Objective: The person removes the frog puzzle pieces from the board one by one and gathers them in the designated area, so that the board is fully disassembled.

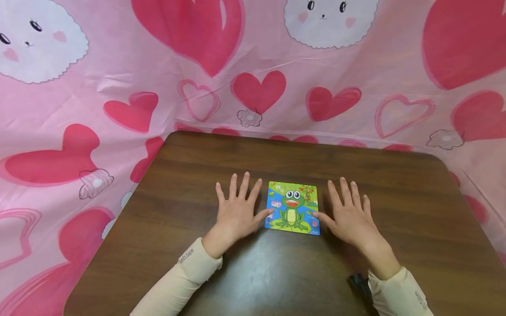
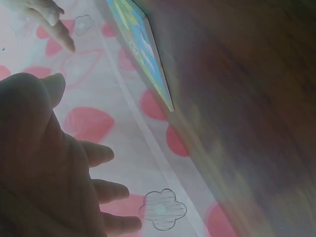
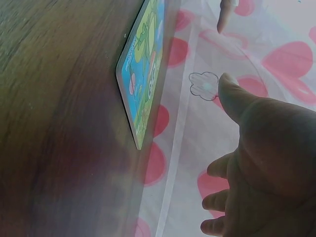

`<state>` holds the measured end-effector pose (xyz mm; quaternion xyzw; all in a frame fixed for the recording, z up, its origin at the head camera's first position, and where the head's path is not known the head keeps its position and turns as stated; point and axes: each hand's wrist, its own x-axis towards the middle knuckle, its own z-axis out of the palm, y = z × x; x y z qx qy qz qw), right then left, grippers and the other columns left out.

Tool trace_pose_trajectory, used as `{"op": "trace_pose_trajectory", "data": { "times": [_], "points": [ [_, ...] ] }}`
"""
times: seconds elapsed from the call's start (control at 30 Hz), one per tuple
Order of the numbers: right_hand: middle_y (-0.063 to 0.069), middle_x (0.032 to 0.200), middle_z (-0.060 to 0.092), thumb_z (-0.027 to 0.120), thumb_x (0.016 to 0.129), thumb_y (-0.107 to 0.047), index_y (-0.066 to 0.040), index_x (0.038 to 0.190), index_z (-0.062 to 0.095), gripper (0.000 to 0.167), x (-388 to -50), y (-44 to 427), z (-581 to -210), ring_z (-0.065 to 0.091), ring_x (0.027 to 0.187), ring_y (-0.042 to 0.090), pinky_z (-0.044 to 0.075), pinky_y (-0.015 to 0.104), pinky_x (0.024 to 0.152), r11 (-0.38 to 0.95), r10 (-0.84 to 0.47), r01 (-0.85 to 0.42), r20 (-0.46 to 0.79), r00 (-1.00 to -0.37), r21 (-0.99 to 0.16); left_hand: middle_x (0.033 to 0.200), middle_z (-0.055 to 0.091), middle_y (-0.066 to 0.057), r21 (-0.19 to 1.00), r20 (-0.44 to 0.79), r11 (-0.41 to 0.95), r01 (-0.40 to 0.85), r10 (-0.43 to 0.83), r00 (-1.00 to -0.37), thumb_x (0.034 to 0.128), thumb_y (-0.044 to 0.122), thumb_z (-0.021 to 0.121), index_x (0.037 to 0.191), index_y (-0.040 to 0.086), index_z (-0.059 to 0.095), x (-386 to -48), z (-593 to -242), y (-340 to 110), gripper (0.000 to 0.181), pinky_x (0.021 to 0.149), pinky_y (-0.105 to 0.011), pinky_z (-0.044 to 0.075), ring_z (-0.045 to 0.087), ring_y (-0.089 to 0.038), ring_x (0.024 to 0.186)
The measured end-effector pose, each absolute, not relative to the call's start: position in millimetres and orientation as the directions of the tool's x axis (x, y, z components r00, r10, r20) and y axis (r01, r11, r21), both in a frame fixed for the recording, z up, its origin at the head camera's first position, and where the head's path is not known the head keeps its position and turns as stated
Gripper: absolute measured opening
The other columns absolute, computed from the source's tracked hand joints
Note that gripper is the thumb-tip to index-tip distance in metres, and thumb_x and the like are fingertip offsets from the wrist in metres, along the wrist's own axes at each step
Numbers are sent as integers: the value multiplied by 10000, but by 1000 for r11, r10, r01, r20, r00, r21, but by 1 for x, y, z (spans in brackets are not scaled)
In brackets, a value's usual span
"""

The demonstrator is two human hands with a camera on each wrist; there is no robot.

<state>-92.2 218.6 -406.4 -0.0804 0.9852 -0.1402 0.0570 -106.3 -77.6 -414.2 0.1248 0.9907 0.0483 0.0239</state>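
Note:
A square frog picture board (image 1: pixel 292 208) lies flat on the brown table between the two hands. To its left is the left hand (image 1: pixel 236 214), fingers spread and straight, its thumb tip over the board's left edge. On the other side the right hand (image 1: pixel 351 219) is spread too, with its thumb tip at the right edge. Both wrist views show a gap between each hand and the board: the left hand (image 2: pixel 54 163) and board (image 2: pixel 143 47), the right hand (image 3: pixel 276 163) and board (image 3: pixel 140 74). Neither hand holds anything.
The brown wooden table (image 1: pixel 197 162) has rounded far corners. Pink cloth (image 1: pixel 276 57) with red hearts and white cartoon faces hangs behind and beside it. A black object (image 1: pixel 360 285) is by the right sleeve, close to the near side.

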Motion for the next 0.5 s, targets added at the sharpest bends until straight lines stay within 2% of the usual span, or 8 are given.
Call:
{"op": "trace_pose_trajectory", "data": {
  "times": [0.3,0.5],
  "points": [
    [287,1672,58,544,931,-691,-95,1636,112,1020,-92,216,-405,29,1520,548,73,773,1146,947,-183,-158,-64,-981,-279,1725,107,-73,101,-21,962,252,256,-967,911,806,393,1632,329,189,-105,-412,-77,889,1172,-761,12,52,-410,1583],
    [348,1573,269,627,952,-554,-53,1618,168,952,-93,212,-406,262,1432,568,245,739,1125,945,-189,-193,42,-981,-265,1724,111,-77,109,-33,961,255,260,-965,913,800,398,1634,328,184,-105,-411,-75,888,1180,-747,-11,20,-407,1586]
  ]
}}
